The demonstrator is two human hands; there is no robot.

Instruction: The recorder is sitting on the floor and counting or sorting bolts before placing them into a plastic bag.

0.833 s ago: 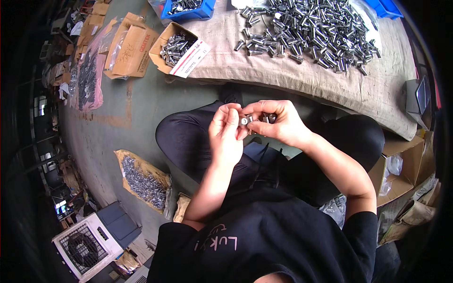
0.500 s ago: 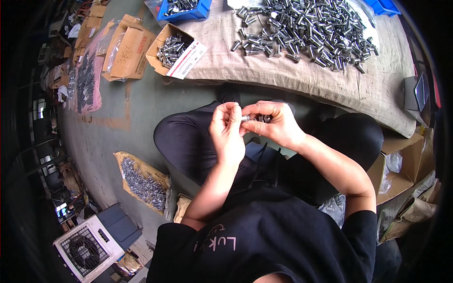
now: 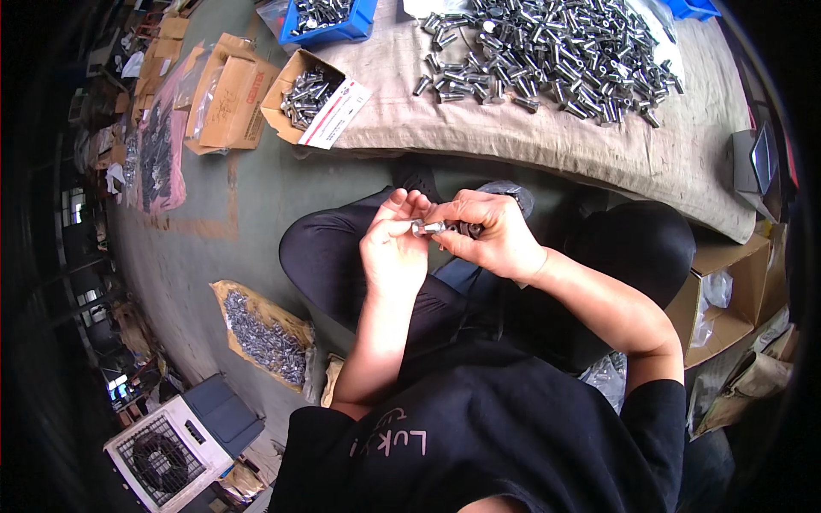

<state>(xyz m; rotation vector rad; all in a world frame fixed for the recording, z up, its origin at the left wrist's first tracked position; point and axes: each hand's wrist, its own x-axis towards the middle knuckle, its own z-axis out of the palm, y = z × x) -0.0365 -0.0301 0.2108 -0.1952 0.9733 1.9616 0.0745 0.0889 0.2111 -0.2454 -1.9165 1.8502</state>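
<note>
Above my lap, my left hand [image 3: 395, 256] has its thumb and a finger closed on the head end of a small silver headed metal pin [image 3: 430, 228]. The other left fingers are loosely curled upward. My right hand [image 3: 505, 239] comes in from the right, its thumb and forefinger at the pin's shank. Several small dark ring-like pieces [image 3: 470, 229] sit in the right fingers; their exact kind is hard to make out. Beyond the hands, a large heap of similar silver pins [image 3: 556, 60] lies on the cloth-covered surface [image 3: 385, 120].
A small open carton [image 3: 338, 115] of metal pins stands at the cloth's left edge, below a blue bin [image 3: 342, 32]. On the floor at left lie a tray-like carton [image 3: 224, 295] of small parts and a fan unit [image 3: 158, 457]. An open cardboard box [image 3: 735, 303] is at right.
My left hand has lowered slightly and its upper fingers have loosened, baring the pin's head. My right hand has turned a little, showing more of the dark pieces. The view has shifted slightly.
</note>
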